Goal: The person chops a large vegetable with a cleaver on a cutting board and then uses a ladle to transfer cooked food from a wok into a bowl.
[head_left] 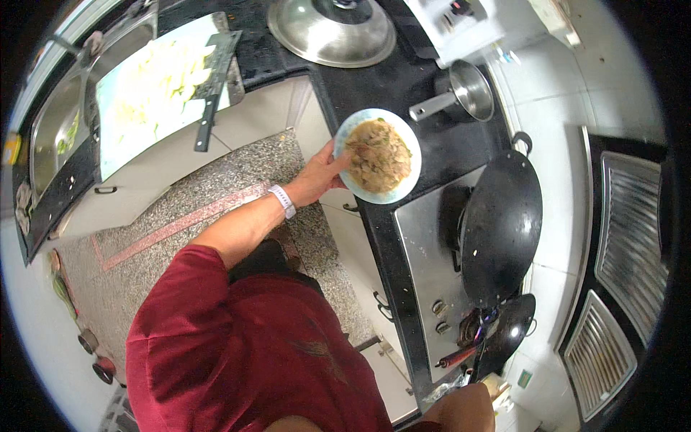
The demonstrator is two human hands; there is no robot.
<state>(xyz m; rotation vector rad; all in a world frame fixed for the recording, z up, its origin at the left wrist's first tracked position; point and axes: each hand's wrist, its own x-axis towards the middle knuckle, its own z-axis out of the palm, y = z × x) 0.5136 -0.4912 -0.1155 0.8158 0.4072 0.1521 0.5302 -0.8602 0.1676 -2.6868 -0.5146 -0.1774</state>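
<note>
My left hand (321,175) grips the near rim of a pale blue-edged plate (350,181), with the thumb on top. Sliced, brownish cooked meat (378,155) lies in sauce on it. The plate is over the edge of the black counter (425,169), beside the stove. My right arm (461,410) comes in at the lower right, and its fingers are hidden from view. Near that arm, a smaller wok (515,327) with a red-brown handle (456,357) is at the front burner. A long dark-handled utensil (481,353) is beside it.
A large black wok (502,227) stands tilted over the steel stove (425,252). Behind the plate are a small saucepan (471,90) and a domed lid (331,36). A cleaver (216,90) lies on the cutting board (111,144) with chopped pale vegetables (162,75), beside the sink (54,119).
</note>
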